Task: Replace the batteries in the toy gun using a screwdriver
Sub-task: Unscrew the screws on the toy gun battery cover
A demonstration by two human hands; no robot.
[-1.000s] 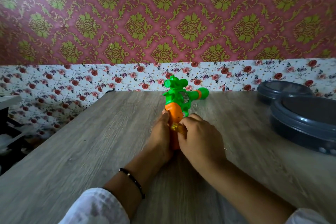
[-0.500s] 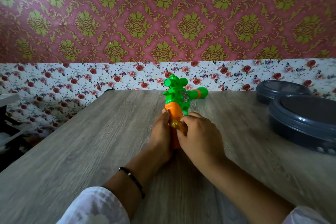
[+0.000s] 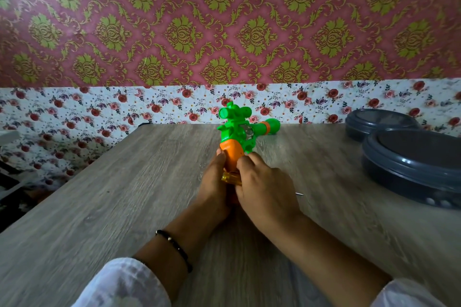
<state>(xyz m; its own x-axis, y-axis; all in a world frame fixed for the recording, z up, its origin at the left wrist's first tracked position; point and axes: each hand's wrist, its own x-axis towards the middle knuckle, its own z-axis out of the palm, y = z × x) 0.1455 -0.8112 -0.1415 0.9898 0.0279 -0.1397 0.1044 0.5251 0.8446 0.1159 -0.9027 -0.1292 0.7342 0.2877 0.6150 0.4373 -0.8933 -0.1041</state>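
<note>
A green toy gun (image 3: 237, 129) with an orange grip (image 3: 230, 153) stands on the wooden table (image 3: 124, 194), barrel pointing right and away. My left hand (image 3: 215, 182) holds the grip from the left. My right hand (image 3: 264, 189) is closed around a screwdriver; its yellow translucent handle (image 3: 230, 178) shows between the two hands, and a thin metal tip (image 3: 299, 193) pokes out past the right side of that hand. My right fingertips also touch the orange grip. The lower part of the grip is hidden behind my hands.
Two dark grey round lidded containers stand at the right, the larger one (image 3: 414, 164) near and the smaller one (image 3: 379, 123) behind it by the wall. The table's left edge (image 3: 74, 177) runs diagonally; flowered wallpaper backs the table.
My right hand has shifted, its fingertips rising onto the orange grip, and the yellow handle now sits slightly lower and further left between my hands. The toy gun has stayed in place.
</note>
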